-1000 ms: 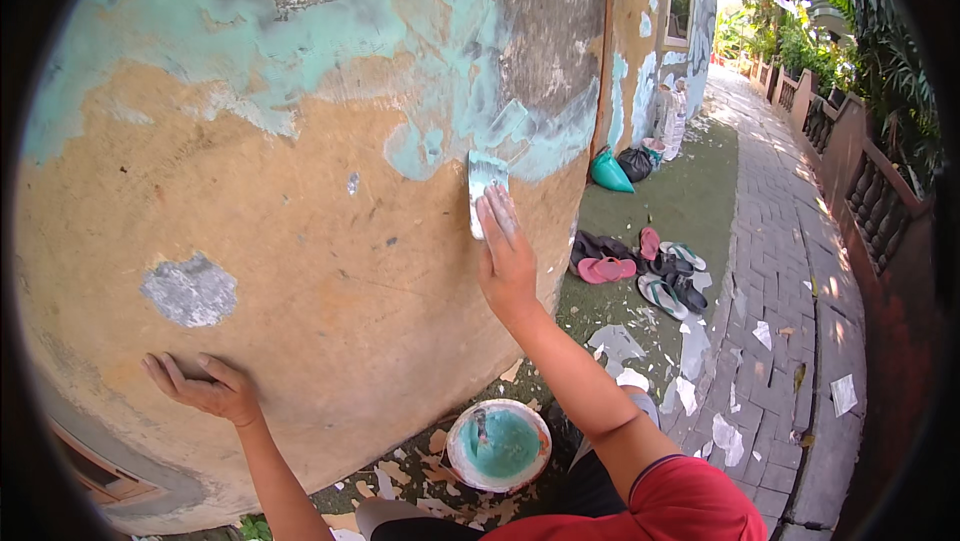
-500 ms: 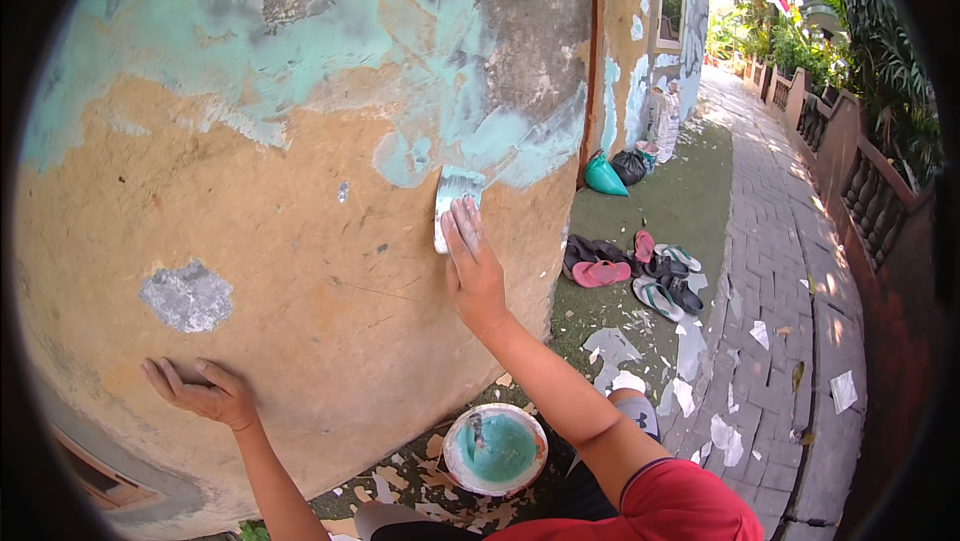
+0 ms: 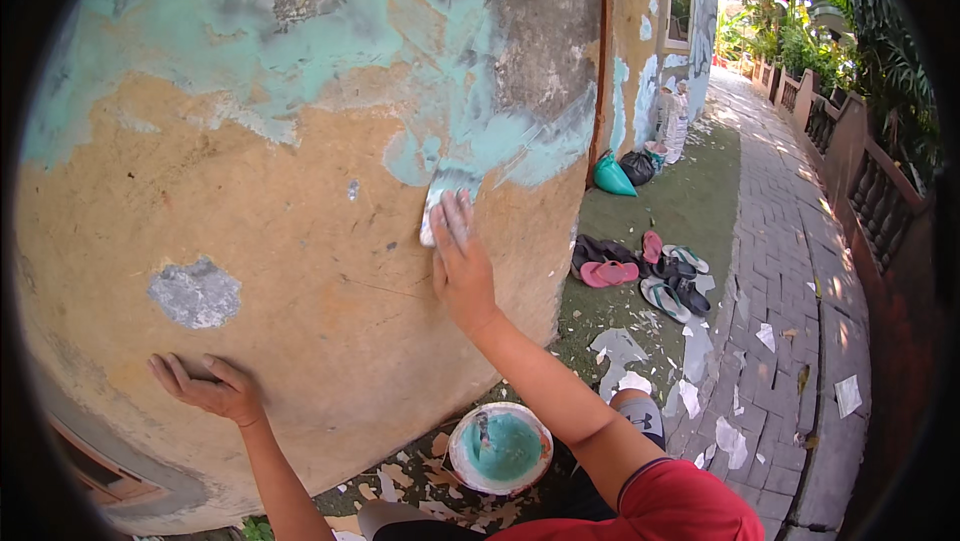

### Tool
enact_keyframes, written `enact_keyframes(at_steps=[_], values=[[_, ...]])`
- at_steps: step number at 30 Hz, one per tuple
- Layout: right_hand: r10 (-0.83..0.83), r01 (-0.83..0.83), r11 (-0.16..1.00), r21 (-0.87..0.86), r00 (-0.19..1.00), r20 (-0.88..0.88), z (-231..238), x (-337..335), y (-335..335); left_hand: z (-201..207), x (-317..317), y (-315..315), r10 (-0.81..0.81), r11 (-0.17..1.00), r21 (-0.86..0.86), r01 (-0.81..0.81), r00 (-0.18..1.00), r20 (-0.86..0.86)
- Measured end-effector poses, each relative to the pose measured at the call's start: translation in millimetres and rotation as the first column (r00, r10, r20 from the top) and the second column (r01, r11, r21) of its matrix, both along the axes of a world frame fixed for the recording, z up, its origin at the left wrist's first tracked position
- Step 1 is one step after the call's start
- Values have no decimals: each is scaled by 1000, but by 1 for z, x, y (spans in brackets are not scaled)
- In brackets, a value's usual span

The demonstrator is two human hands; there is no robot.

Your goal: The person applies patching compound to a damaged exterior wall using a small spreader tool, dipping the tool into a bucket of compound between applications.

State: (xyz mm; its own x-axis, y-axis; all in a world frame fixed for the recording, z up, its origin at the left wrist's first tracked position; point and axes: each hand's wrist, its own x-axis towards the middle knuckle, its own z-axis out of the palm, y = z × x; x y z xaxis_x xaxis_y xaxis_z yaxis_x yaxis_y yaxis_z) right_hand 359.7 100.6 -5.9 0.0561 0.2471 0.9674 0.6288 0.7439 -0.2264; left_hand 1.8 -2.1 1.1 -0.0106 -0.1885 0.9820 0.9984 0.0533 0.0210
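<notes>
My right hand [image 3: 460, 266] presses a small putty scraper [image 3: 443, 199], smeared with pale turquoise paste, flat against the wall [image 3: 330, 271]. The blade sits at the lower edge of a turquoise patch [image 3: 450, 141] where it meets bare ochre plaster. My left hand [image 3: 208, 388] rests with fingers spread on the ochre wall low at the left, just below a grey chipped spot [image 3: 196, 292]. A white bucket [image 3: 499, 447] holding turquoise paste stands on the ground below my right forearm.
Paint flakes litter the ground around the bucket. Several sandals [image 3: 650, 271] lie on the green mat beside the wall corner. A green bag [image 3: 612, 177] and a black bag [image 3: 638, 167] sit further along. A brick path [image 3: 790, 291] runs right, with a low fence and plants.
My right hand has slid the scraper leftward along the turquoise edge, and the view has shifted slightly. My left hand has stayed planted on the wall.
</notes>
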Motion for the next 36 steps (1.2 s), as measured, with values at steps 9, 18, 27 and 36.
enact_keyframes(at_steps=[9,18,27,36], values=[[-67,98,984,152,978,-197,17,51,-33,-2,4,-2,10,1000,-22,-10,1000,6],[-311,343,936,80,910,-274,47,122,20,0,5,2,-20,1000,4,20,1000,-2],[-80,77,996,-39,994,-73,-17,14,-7,-2,2,1,1,1000,-29,-1,1000,17],[-193,204,978,33,958,-211,-11,77,-45,-3,2,-2,25,999,-30,-25,1000,1]])
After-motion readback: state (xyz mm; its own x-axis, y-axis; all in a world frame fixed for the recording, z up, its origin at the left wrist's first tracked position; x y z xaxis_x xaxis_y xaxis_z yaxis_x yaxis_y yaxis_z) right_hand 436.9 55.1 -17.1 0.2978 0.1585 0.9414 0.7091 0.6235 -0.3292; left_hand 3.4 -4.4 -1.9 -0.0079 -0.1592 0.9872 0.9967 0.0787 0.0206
